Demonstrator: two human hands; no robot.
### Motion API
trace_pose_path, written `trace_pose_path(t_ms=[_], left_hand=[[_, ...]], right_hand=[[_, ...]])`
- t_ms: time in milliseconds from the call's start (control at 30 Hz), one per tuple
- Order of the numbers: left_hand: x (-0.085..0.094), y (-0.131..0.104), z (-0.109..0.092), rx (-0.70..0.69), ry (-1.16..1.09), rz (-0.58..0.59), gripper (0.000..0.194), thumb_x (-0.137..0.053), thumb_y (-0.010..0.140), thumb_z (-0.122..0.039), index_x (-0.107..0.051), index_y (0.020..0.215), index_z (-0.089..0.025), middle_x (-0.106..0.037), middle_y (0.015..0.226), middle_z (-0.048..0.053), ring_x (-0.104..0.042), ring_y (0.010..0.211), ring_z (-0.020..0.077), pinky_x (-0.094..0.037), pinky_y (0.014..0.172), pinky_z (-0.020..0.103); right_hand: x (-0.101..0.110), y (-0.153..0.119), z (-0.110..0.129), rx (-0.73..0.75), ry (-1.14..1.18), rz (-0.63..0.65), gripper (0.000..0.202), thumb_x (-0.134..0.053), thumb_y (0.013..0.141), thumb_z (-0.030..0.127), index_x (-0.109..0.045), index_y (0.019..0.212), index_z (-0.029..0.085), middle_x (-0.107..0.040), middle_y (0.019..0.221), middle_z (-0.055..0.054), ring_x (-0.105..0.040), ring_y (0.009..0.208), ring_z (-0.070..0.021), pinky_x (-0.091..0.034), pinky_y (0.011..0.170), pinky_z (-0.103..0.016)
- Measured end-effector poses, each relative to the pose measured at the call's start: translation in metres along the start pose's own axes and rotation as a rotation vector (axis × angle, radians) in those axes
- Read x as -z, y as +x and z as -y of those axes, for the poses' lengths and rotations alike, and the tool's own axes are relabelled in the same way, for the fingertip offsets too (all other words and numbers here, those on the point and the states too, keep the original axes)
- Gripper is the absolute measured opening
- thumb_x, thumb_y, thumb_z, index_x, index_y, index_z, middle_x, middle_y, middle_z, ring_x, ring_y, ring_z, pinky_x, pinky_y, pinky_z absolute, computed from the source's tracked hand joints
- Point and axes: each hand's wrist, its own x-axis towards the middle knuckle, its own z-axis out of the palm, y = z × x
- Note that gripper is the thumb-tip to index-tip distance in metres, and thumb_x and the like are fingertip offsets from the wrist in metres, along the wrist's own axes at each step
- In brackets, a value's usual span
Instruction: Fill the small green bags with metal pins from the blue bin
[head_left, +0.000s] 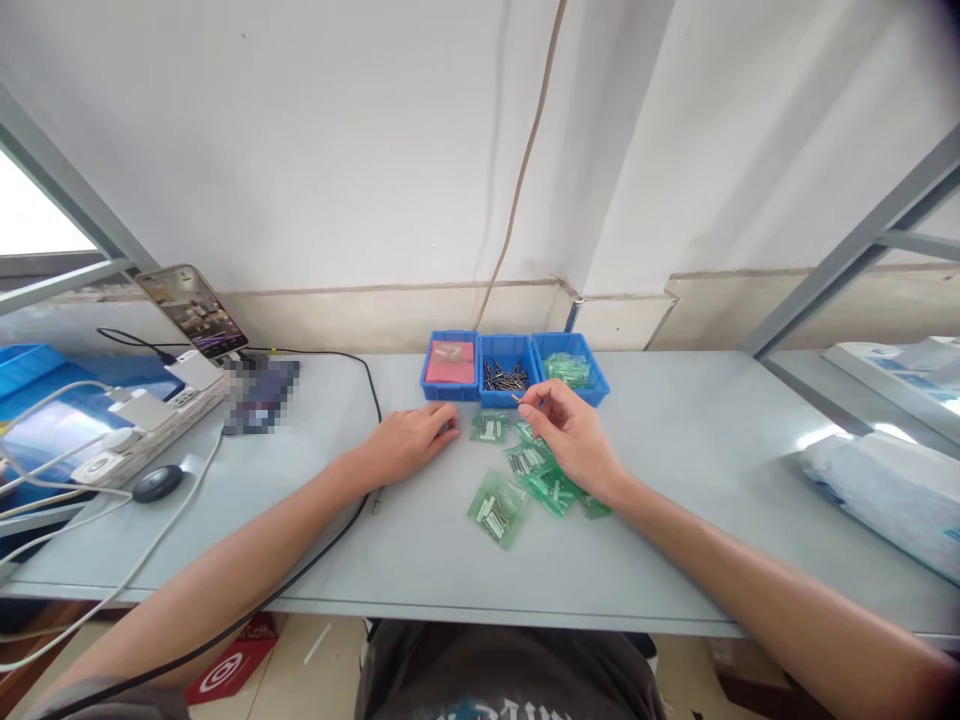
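Observation:
My right hand (568, 432) pinches a small metal screw (517, 399) between thumb and forefinger, just in front of the middle blue bin (510, 400). Dark metal screws (505, 377) lie in that bin. Below the right hand, several green plastic bags (527, 460) overlap on the table, partly hidden by the hand and wrist; white plugs and screws show through them. My left hand (415, 441) rests on the table, fingers loosely bent and holding nothing visible. Close to its fingertips lies another green bag (490, 426), and a separate green bag (498, 510) lies nearer the front edge.
Left of the middle bin, a blue bin (450, 392) holds a pink sheet; the right blue bin (592, 393) holds green bags. A power strip (157, 425), phone (193, 312) and mouse (157, 483) occupy the left. A black cable (330, 546) crosses by my left arm. A plastic-wrapped pack (892, 490) lies right.

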Motion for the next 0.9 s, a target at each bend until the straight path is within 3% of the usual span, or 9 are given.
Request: trace_pose_path(t_ms=[300, 900], left_hand=[[0.0012, -0.0004, -0.0020, -0.008, 0.005, -0.002, 0.022, -0.039, 0.115, -0.040, -0.054, 0.120, -0.026, -0.070, 0.119, 0.004, -0.068, 0.085, 0.0204, -0.044, 0.072, 0.030], [0.0003, -0.0010, -0.0007, -0.011, 0.025, -0.011, 0.020, -0.042, 0.115, -0.040, -0.054, 0.120, -0.025, -0.071, 0.115, 0.003, -0.069, 0.084, 0.0211, -0.043, 0.071, 0.031]], right_hand=[[0.0019, -0.0013, -0.0012, 0.112, -0.175, -0.042, 0.006, -0.065, 0.099, 0.032, -0.066, 0.095, 0.027, -0.059, 0.094, -0.003, -0.058, 0.082, -0.0217, -0.049, 0.075, -0.037], [0.0017, -0.0016, 0.0008, 0.054, -0.092, -0.031, 0.018, -0.062, 0.103, 0.043, -0.066, 0.099, 0.025, -0.065, 0.094, -0.003, -0.055, 0.074, -0.0195, -0.048, 0.070, -0.034]])
